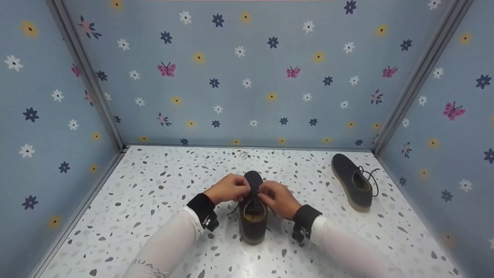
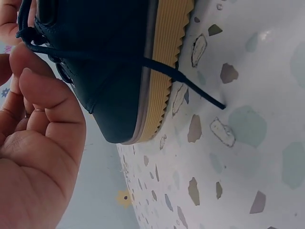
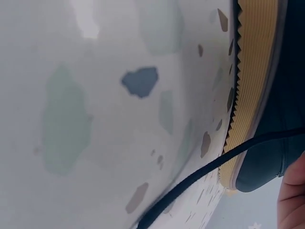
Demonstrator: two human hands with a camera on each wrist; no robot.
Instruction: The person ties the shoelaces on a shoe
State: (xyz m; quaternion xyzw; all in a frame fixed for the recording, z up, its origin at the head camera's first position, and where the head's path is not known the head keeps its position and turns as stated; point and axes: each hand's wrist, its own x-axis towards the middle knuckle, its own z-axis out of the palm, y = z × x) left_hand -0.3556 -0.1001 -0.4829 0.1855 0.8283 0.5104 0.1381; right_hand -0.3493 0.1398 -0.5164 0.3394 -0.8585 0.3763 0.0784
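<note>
A dark shoe with a tan ridged sole stands upright on the speckled surface, toe pointing away from me. My left hand is at the left of its lacing, thumb and fingers pinching the dark shoelace close to a knot. From the other side my right hand pinches the lace over the shoe's front, its fingertips near the left ones. One lace end hangs down on each side; the right wrist view has a long strand of shoelace and only the edge of the right hand.
A matching shoe stands at the right, its laces loose over the opening. Blue flowered panels rise at the back and both sides, joined by grey metal corner strips. The white speckled tabletop lies between them.
</note>
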